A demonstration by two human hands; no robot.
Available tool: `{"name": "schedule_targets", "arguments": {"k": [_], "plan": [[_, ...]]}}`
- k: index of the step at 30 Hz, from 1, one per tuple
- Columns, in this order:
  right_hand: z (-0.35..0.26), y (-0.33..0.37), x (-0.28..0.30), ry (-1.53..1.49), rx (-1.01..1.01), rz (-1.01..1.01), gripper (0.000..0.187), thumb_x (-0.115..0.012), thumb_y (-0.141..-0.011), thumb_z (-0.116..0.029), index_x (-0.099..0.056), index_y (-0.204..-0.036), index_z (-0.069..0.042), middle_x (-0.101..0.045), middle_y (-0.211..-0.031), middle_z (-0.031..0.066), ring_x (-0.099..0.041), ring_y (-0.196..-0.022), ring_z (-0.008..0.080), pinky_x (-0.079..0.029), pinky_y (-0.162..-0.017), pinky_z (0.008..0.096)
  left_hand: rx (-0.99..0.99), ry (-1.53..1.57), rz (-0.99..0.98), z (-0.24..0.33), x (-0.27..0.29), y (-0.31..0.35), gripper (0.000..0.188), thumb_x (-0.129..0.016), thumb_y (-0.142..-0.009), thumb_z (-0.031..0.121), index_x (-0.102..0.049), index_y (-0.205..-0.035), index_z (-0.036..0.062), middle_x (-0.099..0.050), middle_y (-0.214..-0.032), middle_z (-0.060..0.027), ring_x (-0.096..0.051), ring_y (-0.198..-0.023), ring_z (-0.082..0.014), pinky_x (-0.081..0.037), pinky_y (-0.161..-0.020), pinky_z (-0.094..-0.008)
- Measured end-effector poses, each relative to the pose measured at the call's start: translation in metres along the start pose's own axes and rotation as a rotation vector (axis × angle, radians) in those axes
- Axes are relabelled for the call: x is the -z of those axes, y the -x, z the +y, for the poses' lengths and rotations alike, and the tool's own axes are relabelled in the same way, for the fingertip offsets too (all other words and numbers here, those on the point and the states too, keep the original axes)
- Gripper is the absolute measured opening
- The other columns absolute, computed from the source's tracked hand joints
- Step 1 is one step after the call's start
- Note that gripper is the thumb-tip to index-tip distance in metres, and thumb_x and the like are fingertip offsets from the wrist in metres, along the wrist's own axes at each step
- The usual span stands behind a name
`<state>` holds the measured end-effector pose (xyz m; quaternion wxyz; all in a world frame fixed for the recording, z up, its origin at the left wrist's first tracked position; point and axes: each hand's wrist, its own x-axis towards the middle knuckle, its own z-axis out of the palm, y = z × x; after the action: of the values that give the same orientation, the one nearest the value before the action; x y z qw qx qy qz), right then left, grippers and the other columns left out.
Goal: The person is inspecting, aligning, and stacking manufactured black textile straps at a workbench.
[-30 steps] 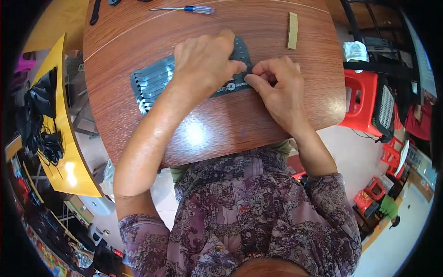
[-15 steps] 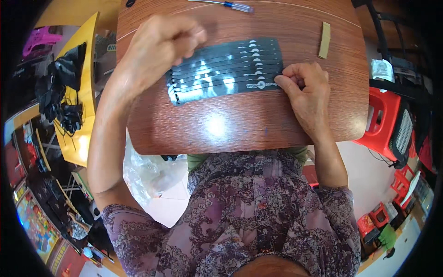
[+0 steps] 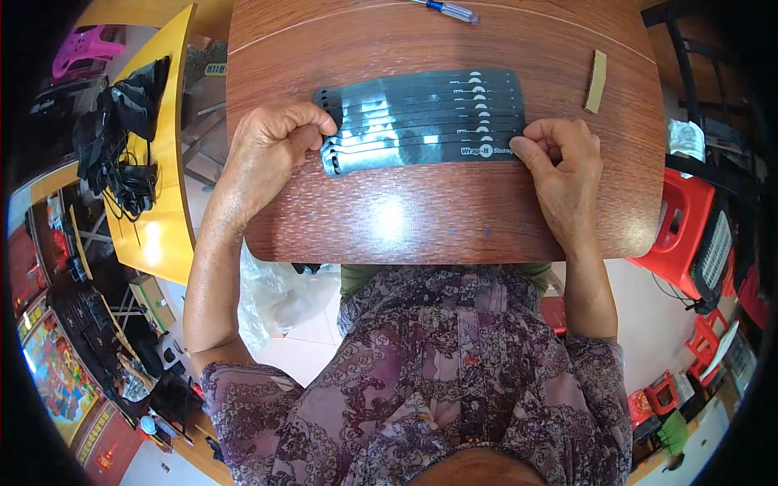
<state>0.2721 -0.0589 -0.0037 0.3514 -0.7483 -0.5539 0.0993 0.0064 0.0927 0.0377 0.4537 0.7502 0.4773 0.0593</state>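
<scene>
A row of flat black straps [image 3: 413,125] lies on the brown wooden table, overlapping one another like shingles. They have white printing near the right end and dark slots or holes along the left end, and their shiny surface catches the light. My left hand [image 3: 271,154] has thumb and forefinger pinched at the left end of the straps, about midway down. At the lower right end, my right hand [image 3: 563,166] pinches the edge between thumb and curled forefinger. The fingers hide small parts of both ends.
On the brown table [image 3: 389,235], a screwdriver [image 3: 454,10] with a clear and blue handle lies at the far edge, and a tan strip [image 3: 596,83] at the far right. A yellow table [image 3: 150,235] with black bags and cables stands left; a red stool [image 3: 681,235] stands right.
My left hand has come down from above the upper left corner to pinch the straps' left end. My right hand keeps its place at the right end. The whole view has shifted slightly.
</scene>
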Motion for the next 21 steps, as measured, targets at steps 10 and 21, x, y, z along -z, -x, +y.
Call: {"name": "schedule_targets", "arguments": {"k": [10, 21], "plan": [[0.005, 0.0, -0.002, 0.0, 0.056, 0.029, 0.013, -0.074, -0.069, -0.013, -0.062, -0.073, -0.011, -0.06, -0.068, 0.0014, -0.053, -0.07, 0.0229, -0.034, -0.067, 0.0387, -0.1, -0.077, -0.061, 0.019, -0.017, -0.007, 0.016, -0.054, -0.077, -0.006, -0.066, -0.086, 0.0006, -0.062, -0.073, -0.0101, -0.06, -0.067, -0.0177, -0.046, -0.062, -0.0311], [0.008, 0.001, -0.003, 0.018, 0.043, 0.039, 0.015, -0.075, -0.067, -0.015, -0.061, -0.07, -0.011, -0.06, -0.07, 0.0026, -0.053, -0.073, 0.0249, -0.034, -0.068, 0.0393, -0.256, -0.092, -0.117, 0.048, -0.053, -0.028, 0.012, -0.058, -0.078, 0.0, -0.064, -0.086, -0.003, -0.064, -0.08, -0.0156, -0.064, -0.071, -0.0262, -0.048, -0.064, -0.035]]}}
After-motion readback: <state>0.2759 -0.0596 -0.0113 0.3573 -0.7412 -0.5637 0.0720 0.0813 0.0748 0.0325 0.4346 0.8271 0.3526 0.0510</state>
